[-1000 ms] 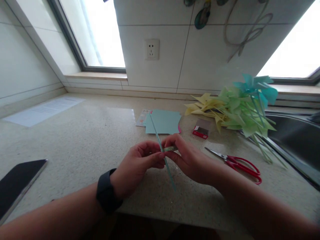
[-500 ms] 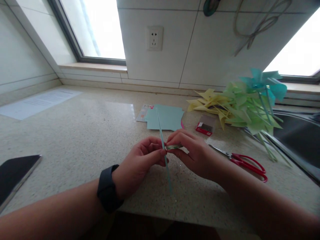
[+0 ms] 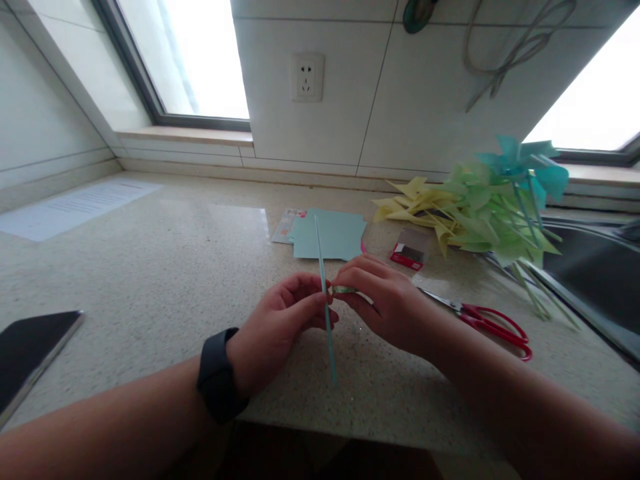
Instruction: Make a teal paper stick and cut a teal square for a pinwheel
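The left hand [image 3: 280, 320] is pinching a thin pale-blue stick [image 3: 324, 300] above the speckled tabletop [image 3: 150, 267], while the right hand [image 3: 385, 300] is pinching a small greenish strip [image 3: 344, 289] against it, though the fingers are hiding how the strip is attached. Farther back, blue paper sheets [image 3: 333, 235] are covering other cards, red scissors [image 3: 480, 320] are lying just beside the right wrist, and the pile of paper pinwheels [image 3: 480, 207] is blurring together near the partly cut-off sink [image 3: 595, 267].

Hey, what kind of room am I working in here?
Probably a home kitchen: a stone counter, a steel sink at the right, and a tiled wall with a socket.
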A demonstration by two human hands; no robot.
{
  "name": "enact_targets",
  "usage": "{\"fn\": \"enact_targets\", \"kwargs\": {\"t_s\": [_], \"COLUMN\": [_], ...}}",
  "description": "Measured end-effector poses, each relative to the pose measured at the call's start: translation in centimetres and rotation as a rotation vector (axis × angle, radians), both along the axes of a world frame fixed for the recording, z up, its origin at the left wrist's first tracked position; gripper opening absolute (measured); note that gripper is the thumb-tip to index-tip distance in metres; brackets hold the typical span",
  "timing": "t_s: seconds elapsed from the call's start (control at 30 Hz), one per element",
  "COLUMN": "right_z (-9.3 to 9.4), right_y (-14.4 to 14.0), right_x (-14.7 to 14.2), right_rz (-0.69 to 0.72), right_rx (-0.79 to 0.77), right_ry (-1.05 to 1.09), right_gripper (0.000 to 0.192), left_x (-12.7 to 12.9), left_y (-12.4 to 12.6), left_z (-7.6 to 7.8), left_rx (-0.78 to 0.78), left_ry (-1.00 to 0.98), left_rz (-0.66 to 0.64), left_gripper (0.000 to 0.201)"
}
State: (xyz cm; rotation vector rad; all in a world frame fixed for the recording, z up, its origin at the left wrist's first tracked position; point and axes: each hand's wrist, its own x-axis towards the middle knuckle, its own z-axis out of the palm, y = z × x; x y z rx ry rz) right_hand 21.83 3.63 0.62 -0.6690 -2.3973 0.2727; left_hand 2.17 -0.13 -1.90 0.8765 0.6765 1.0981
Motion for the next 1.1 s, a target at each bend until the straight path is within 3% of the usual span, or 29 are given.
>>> {"fn": "enact_targets", "kwargs": {"t_s": [0.57,0.83,1.1], "right_z": [0.3,0.4,0.26], "right_y": [-0.24,-0.41,-0.09], "right_x": [-0.07,-0.17,0.21], "right_rz": [-0.029,-0.033,-0.03], "right_rx": [0.04,0.065,0.085], "right_ry": [-0.108,-0.12,-0.108], "right_gripper": [0.012,0.01,0.009], "left_x": [0.05,-0.16,-0.13], "left_y": [-0.03,0.24,0.25], "left_z": [-0.05,-0.48,-0.51], "left_rx": [-0.028,0.071,0.002], "left_ry": [-0.035,0.076,0.036], "left_rz": [-0.042,-0.02,-0.009], "left_gripper": [0.014,0.026,0.025]}}
